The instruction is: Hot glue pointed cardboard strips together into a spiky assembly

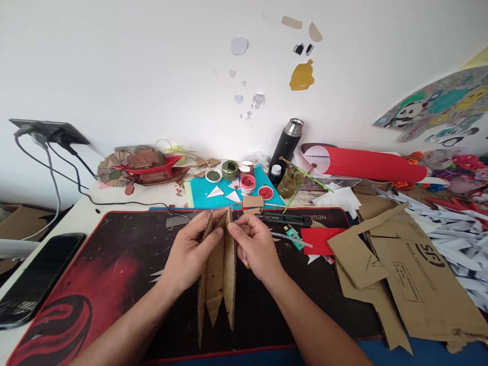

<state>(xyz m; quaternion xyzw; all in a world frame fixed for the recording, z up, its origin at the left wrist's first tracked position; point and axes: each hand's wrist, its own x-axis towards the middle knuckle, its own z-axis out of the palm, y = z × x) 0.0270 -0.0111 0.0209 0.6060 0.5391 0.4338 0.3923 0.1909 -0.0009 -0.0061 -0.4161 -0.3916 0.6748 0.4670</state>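
Note:
A folded cardboard piece [215,274] with several long panels and pointed lower ends hangs between my hands, over the black and red mat [152,315]. My left hand [194,246] pinches its upper left part, the thumb across the inner face. On the upper right edge, my right hand [255,246] is closed, with the thumb and index finger against the panel. The fingers behind the cardboard are partly hidden. Just beyond my hands lies a dark utility knife [285,219].
Cardboard scraps [419,284] and white paper strips [453,254] lie at the right. Paint jars [247,184] stand on blue paper [198,190], near a black flask [286,145] and a brush jar [290,183]. A phone [40,279] sits at the left edge.

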